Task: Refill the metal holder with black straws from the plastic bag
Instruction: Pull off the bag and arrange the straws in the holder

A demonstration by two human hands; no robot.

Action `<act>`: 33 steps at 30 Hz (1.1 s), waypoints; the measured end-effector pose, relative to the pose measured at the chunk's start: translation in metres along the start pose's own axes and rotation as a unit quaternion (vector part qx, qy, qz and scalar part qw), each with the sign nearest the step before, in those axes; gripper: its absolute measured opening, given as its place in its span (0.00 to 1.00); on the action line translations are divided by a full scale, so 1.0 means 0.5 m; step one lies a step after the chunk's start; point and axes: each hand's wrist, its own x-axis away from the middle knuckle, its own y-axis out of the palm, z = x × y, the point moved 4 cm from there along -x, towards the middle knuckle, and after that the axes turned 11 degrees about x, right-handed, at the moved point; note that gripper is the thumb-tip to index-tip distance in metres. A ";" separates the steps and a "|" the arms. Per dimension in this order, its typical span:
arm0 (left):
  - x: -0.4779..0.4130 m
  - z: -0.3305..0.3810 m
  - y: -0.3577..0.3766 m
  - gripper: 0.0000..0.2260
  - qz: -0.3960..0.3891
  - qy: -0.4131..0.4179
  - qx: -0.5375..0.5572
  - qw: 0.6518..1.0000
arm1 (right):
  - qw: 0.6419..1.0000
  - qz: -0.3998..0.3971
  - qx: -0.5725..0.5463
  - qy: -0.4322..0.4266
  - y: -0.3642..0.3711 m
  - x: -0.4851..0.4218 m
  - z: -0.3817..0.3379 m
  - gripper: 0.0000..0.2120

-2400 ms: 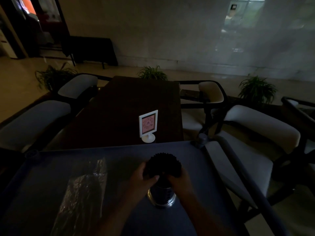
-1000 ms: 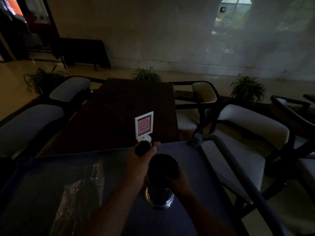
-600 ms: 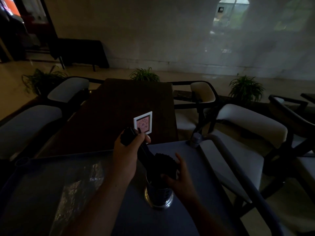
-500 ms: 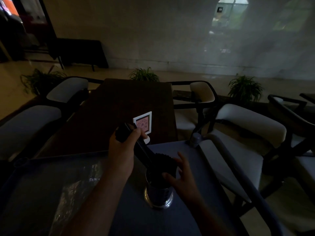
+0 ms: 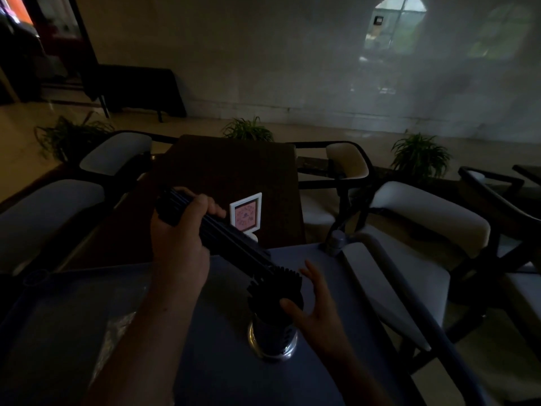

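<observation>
A round metal holder (image 5: pixel 273 339) stands on the blue-grey surface (image 5: pixel 316 256), packed with black straws (image 5: pixel 276 291) that stick up above its rim. My left hand (image 5: pixel 178 241) is shut on a bundle of black straws (image 5: pixel 231 238), held slanted up and to the left, its lower end just over the holder's top. My right hand (image 5: pixel 314 306) has its fingers spread, the thumb against the right side of the straws in the holder. The clear plastic bag (image 5: pixel 114 344) lies flat at the lower left, partly hidden by my left arm.
A small white-framed table sign (image 5: pixel 246 215) stands on the dark wooden table (image 5: pixel 222 171) just beyond. Cushioned chairs (image 5: pixel 409 218) flank both sides. A grey rail (image 5: pixel 415 303) runs along the surface's right edge. Potted plants sit on the floor farther back.
My left hand has drawn a bundle of straws up and to the left out of the holder, raising it higher. My right hand has loosened from the holder, fingers spreading.
</observation>
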 end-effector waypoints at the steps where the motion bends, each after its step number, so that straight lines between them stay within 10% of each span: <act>1: 0.000 0.003 0.003 0.07 0.002 0.004 0.008 1.000 | 1.000 0.026 0.002 -0.008 -0.009 0.005 -0.012 0.39; 6: -0.002 0.011 0.027 0.07 0.000 0.009 0.080 0.997 | 0.985 0.153 -0.041 -0.068 -0.032 0.043 -0.099 0.17; 9: 0.001 0.015 0.041 0.08 -0.003 0.009 0.111 0.994 | 0.979 0.096 -0.174 -0.043 0.007 0.063 -0.152 0.12; 16: 0.008 0.024 0.042 0.08 0.004 -0.009 0.170 0.985 | 0.882 0.003 -0.448 0.147 0.066 0.071 -0.209 0.32; 21: 0.012 0.026 0.026 0.08 0.029 -0.011 0.170 0.985 | 0.799 0.013 -0.563 0.210 0.042 0.057 -0.225 0.19; 33: 0.045 -0.001 0.024 0.11 0.054 -0.010 0.133 0.990 | 0.728 -0.042 -0.644 0.231 0.039 0.056 -0.248 0.34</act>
